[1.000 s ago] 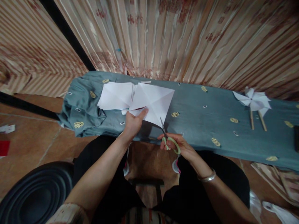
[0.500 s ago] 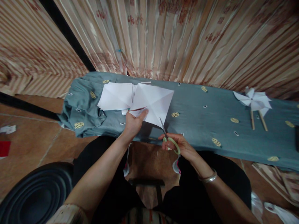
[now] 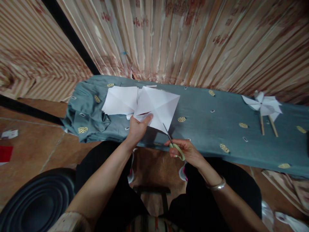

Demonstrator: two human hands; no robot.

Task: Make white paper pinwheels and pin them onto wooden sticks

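Observation:
My left hand (image 3: pixel 140 127) grips a square white sheet of paper (image 3: pixel 160 104) by its lower left part, thumb on top. Diagonal creases cross the sheet, and a slit opens at its left corner beside the thumb. In my right hand (image 3: pixel 184 149) is a pair of scissors (image 3: pixel 177 151) with pale green handles. Their blades lie at the sheet's lower corner and look nearly closed. Left of the held sheet lies a stack of white paper squares (image 3: pixel 120 100), also creased. The fingers beneath the sheet are hidden.
A teal cloth (image 3: pixel 200 135) with pineapple prints covers the long narrow table. At its right end lie white paper pinwheels (image 3: pixel 262 103) on wooden sticks. A striped curtain (image 3: pixel 169 42) hangs behind. A black round stool (image 3: pixel 38 203) stands at the lower left.
The scissor blades have come closer together at the sheet's lower corner, and the handles have drawn together in my right hand. My left hand keeps its hold on the paper.

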